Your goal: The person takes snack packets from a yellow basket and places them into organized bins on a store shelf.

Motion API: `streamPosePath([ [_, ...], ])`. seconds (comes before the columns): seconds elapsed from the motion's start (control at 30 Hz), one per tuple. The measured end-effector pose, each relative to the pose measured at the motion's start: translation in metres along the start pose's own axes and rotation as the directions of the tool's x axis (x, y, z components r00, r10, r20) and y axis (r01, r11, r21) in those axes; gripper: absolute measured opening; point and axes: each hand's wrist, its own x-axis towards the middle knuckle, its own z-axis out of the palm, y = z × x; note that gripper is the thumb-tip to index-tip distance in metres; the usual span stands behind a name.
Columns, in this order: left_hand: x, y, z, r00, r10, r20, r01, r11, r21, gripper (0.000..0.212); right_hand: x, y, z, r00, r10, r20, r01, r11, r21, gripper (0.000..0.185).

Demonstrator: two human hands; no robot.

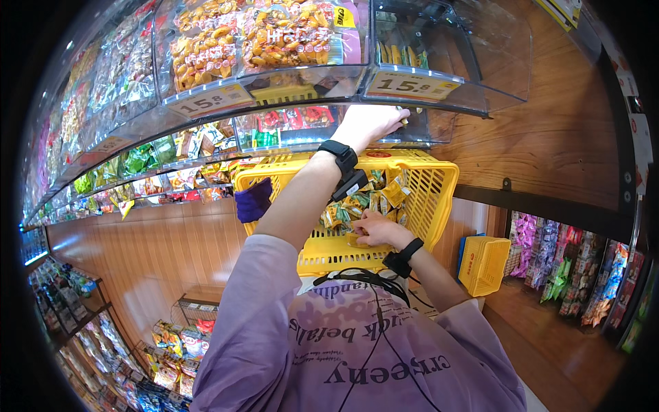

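Observation:
My left hand reaches over a yellow plastic shopping basket into a clear shelf bin on the lower tier. A small wrapped snack packet shows partly at its fingertips; the fingers hide most of it. Lower down, my right hand is inside the basket. Its fingers are closed on a yellow snack packet near the basket's near wall. Several yellow and green snack packets lie heaped beside that hand. Both wrists carry black straps with small devices.
Above stand clear bins of bagged snacks with price cards. A purple cloth hangs on the basket's left rim. Another yellow basket is at right, near hanging snack bags. Black cables cross my shirt.

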Motion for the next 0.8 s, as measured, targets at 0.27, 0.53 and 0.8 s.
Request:
streamPosePath([
  [0.27, 0.004, 0.005, -0.009, 0.998, -0.017, 0.057, 0.017, 1.0, -0.012, 0.03, -0.005, -0.015, 0.016, 0.989, 0.05, -0.137, -0.027, 0.986, 0.162, 0.04],
  [0.53, 0.006, 0.004, -0.008, 0.997, -0.01, 0.073, 0.011, 1.0, -0.002, 0.03, -0.019, -0.001, 0.019, 0.951, 0.034, -0.307, 0.062, 0.953, 0.296, 0.052],
  [0.8, 0.009, 0.008, -0.018, 0.986, -0.015, 0.168, 0.013, 1.0, 0.014, 0.033, -0.037, 0.033, 0.012, 0.842, 0.302, -0.446, 0.167, 0.641, 0.749, 0.066],
])
